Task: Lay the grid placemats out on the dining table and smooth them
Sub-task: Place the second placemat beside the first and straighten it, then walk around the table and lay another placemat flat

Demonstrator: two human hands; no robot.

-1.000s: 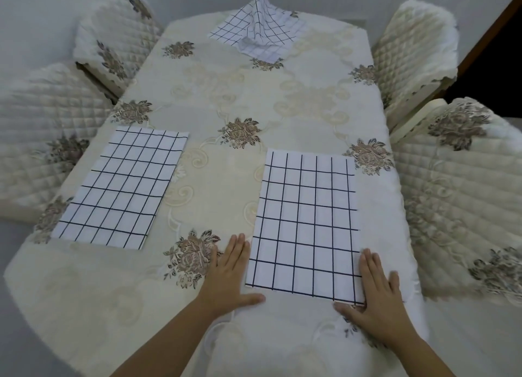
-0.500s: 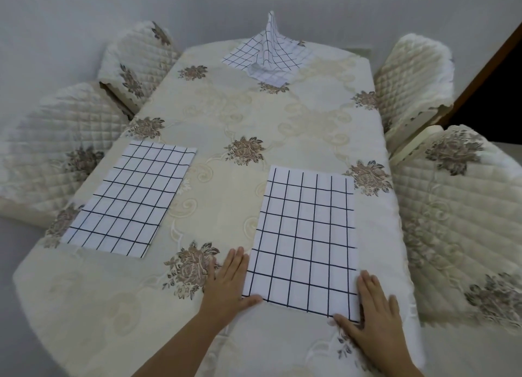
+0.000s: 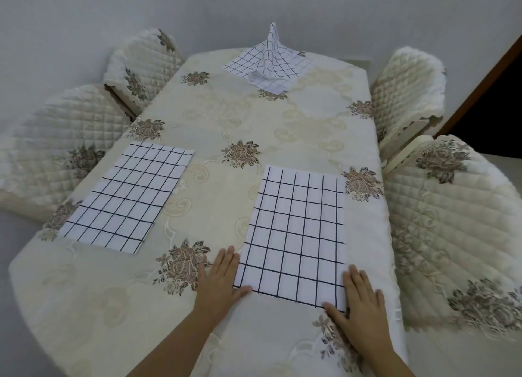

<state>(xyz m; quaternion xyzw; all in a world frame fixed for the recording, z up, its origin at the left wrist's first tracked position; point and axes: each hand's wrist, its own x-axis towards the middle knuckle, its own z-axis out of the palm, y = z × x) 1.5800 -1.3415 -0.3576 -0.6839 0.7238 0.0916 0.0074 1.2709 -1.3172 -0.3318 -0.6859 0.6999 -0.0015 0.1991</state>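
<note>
Premises: a dining table (image 3: 276, 128) under a cream embroidered tablecloth (image 3: 93, 297), with quilted-cover chairs (image 3: 457, 224) on both sides and a plain pale wall (image 3: 84, 15) behind.

Task items: the near placemat (image 3: 296, 235) lies flat towards the table's right side, in front of the person. The left placemat (image 3: 127, 196) lies flat near the left edge, at a slight angle. A heap of placemats (image 3: 268, 63) sits at the far end, peaked upward and not yet laid.

Hands: the left hand (image 3: 217, 283) lies flat on the cloth just beside the near placemat's left edge, fingers straight, thumb touching the near-left corner. The right hand (image 3: 360, 303) lies flat beside the right edge, thumb at the near-right corner. Neither hand grips anything.

Risks, as judged:
- Inward pressure from both hands could buckle the near placemat into a ridge.
- Uneven pressure could skew it out of line with the table edge.
- The tablecloth looks soft and loose; palms sliding on it could drag the cloth and shift both laid mats.
- The near placemat sits close to the right edge, so a push that way could leave it overhanging.
- Reaching for the far heap could sweep a forearm over the laid mats.

Markings: no brand, label or legible writing found; only grid lines and floral embroidery.
</note>
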